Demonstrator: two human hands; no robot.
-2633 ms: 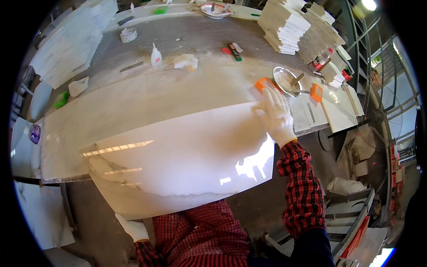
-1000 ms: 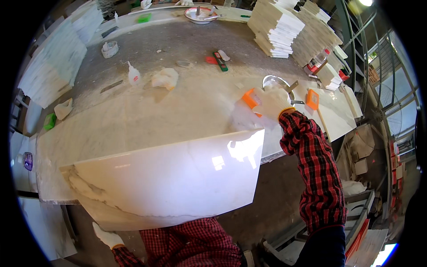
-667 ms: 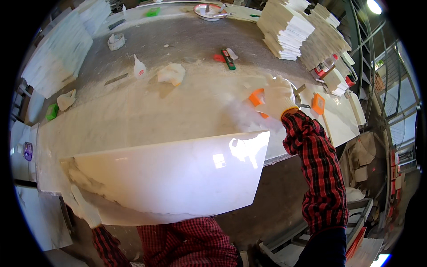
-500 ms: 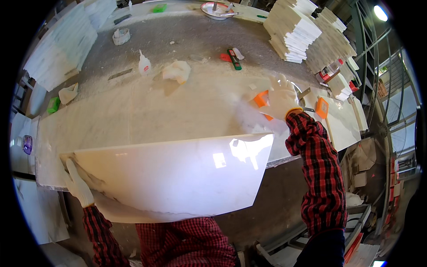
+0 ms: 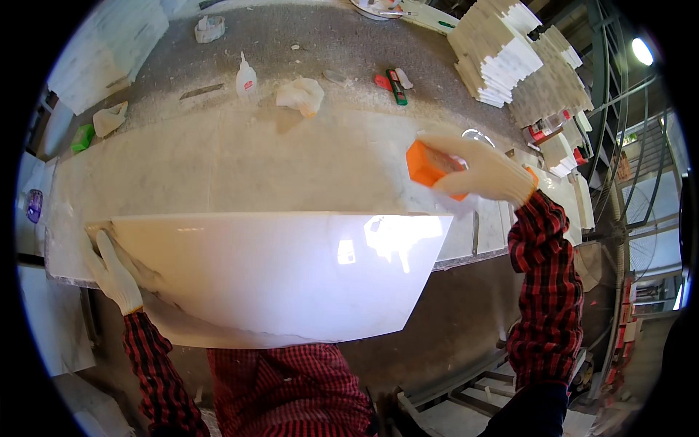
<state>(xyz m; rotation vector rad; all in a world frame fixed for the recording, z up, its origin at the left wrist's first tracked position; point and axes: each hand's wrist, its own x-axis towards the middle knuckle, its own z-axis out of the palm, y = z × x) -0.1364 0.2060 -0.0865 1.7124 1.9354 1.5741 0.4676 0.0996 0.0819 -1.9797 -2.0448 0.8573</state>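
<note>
A polished white marble slab [image 5: 269, 280] with grey veins tilts along the near side of the work table, its lower edge close to my body. My left hand [image 5: 116, 280], in a white knit glove, grips the slab's left end, thumb over the glossy face and fingers mostly hidden behind. Gloved as well, my right hand [image 5: 495, 173] holds an orange sanding block [image 5: 429, 164] above the table, beyond the slab's upper right corner. The fingers lie over the block's top and far side; the thumb presses its near side.
On the table [image 5: 255, 171] stand a white squeeze bottle [image 5: 246, 79], a crumpled cloth [image 5: 300, 96] and a green-and-black tool [image 5: 397, 87]. Stone pieces are stacked at the far right [image 5: 502, 54] and far left [image 5: 109, 54]. A green block [image 5: 82, 138] lies at the left edge.
My right hand has picked up the orange block from the table and lifted it nearer. My left hand keeps its hold on the slab. The whole view has shifted slightly.
</note>
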